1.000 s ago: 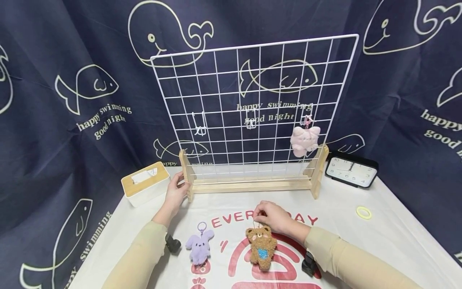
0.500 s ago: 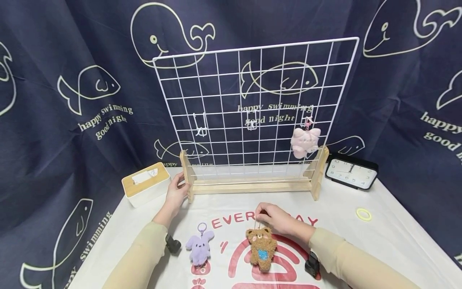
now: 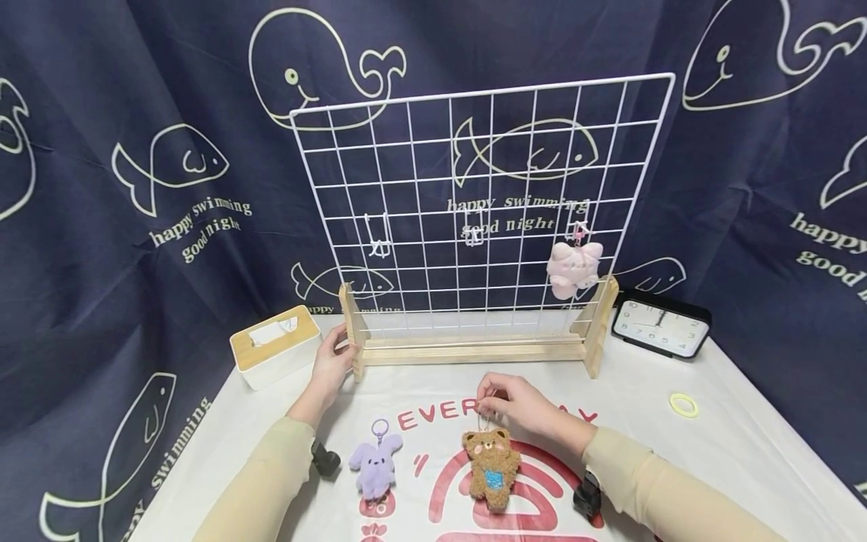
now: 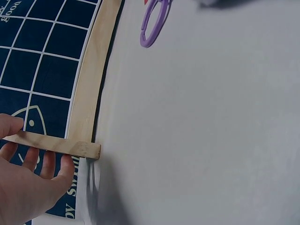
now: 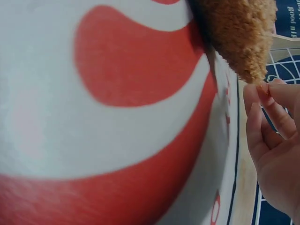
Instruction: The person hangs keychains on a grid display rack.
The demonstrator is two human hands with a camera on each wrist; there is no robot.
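My right hand (image 3: pixel 518 404) pinches the thin loop at the top of a brown plush bear keychain (image 3: pixel 494 470) between thumb and fingertips. The bear has a blue patch on its belly. In the right wrist view its fuzzy body (image 5: pixel 241 35) is just beyond my fingertips. My left hand (image 3: pixel 330 363) grips the left wooden leg (image 3: pixel 352 331) of a white wire grid rack (image 3: pixel 491 94); in the left wrist view the thumb lies on one side of the wood (image 4: pixel 70 146) and the fingers on the other. A purple plush bunny keychain (image 3: pixel 375 468) with a ring lies between my forearms.
On the grid, a pink plush keychain (image 3: pixel 573 269) hangs from the right hook; the left hook (image 3: pixel 380 248) and middle hook (image 3: pixel 473 236) carry nothing. A tissue box (image 3: pixel 278 346) stands left, a clock (image 3: pixel 662 324) right, with a yellow ring (image 3: pixel 684 405) in front.
My right hand has shifted very slightly, still holding the bear's loop, and the bear stays almost in place. The left hand keeps its grip. The head view has tilted a little.
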